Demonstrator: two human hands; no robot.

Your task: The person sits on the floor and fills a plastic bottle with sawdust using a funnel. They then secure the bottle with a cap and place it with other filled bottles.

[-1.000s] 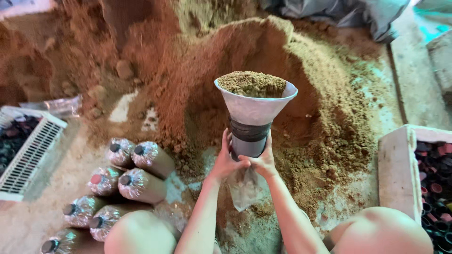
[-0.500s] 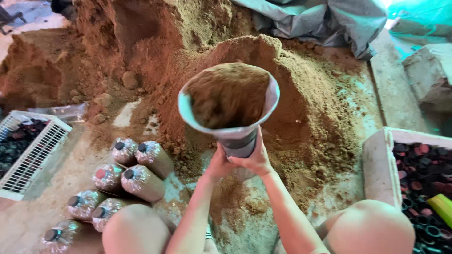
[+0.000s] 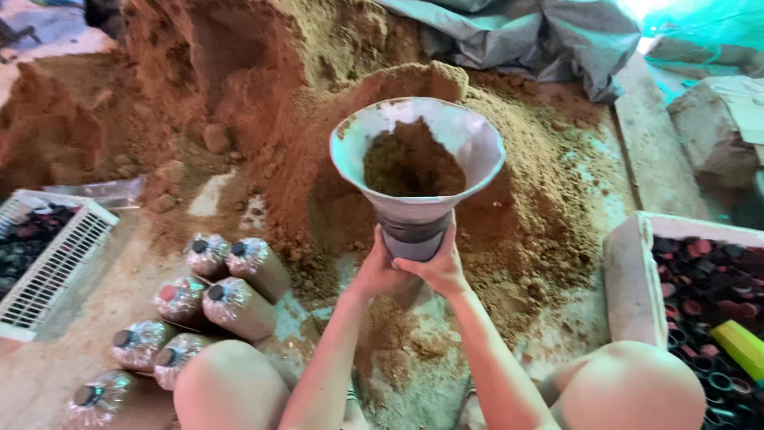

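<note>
- Far to the left of the hands, a white slatted crate [image 3: 49,259] lies on the floor, holding dark caps.
- Nearer, down and left of the hands, filled bags [image 3: 208,296] lie in a stack on their sides, each one a clear plastic cylinder of brown material with a capped neck pointing toward the camera.
- The left hand [image 3: 380,271] wraps the narrow dark neck of the funnel from its left side, fingers closed around it.
- The funnel [image 3: 417,163] stands upright just above both hands, a wide pale cone partly filled with brown sawdust-like substrate [image 3: 412,166] (the level sits well below the rim).
- The right hand [image 3: 440,267] closes on the same neck from the right, touching the left hand; whatever hangs under the funnel is hidden behind the hands.
- Behind and around the hands rises the large substrate heap [image 3: 525,207], reddish to the left, yellower to the right.
- To the right of the hands, a pale box [image 3: 633,275] holds many dark and reddish rings and caps.
- Step in hand, as I judge it: the substrate is draining down through the funnel neck, both hands steadying it.
- The next move likely calls for a firm grip on the neck and a shake or tap to settle what remains.
</note>
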